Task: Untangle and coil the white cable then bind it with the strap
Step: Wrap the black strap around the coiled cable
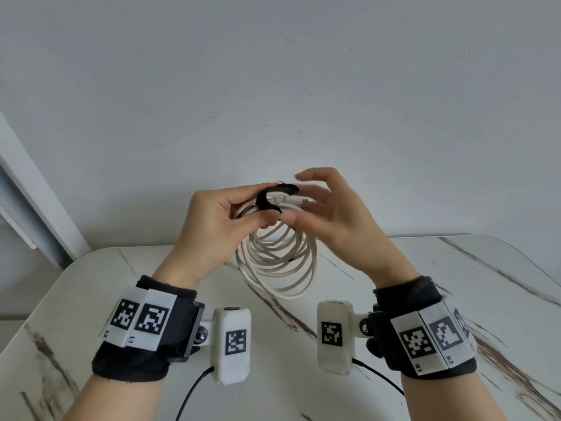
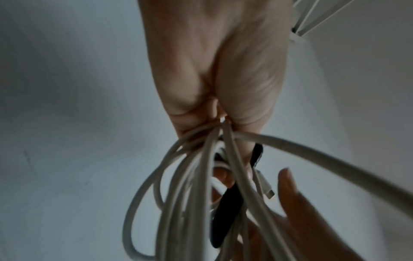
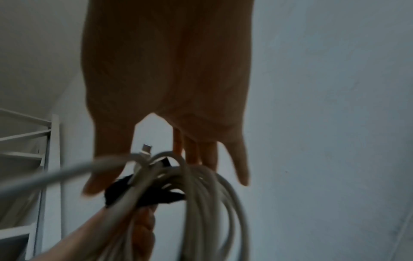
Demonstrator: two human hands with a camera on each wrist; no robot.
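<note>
Gripping the coil (image 1: 277, 262) and strap (image 1: 274, 197) in your left hand (image 1: 218, 226) | right hand (image 1: 337, 220) spread, holding nothing | above tabletop (image 1: 455, 299)

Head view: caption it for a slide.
Left hand grips coiled white cable at black strap; right hand open beside it.

Wall: plain pale grey-white wall (image 1: 303, 86) ahead of me, a few faint marks on it.
Table: white marble-look table (image 1: 455, 299) under my arms, brown-grey veins, rounded corners, its far edge against the wall.
Left side: white slatted frame (image 3: 33, 141) by the wall; I cannot tell what it is.
Light: soft, even, no hard shadows.
</note>
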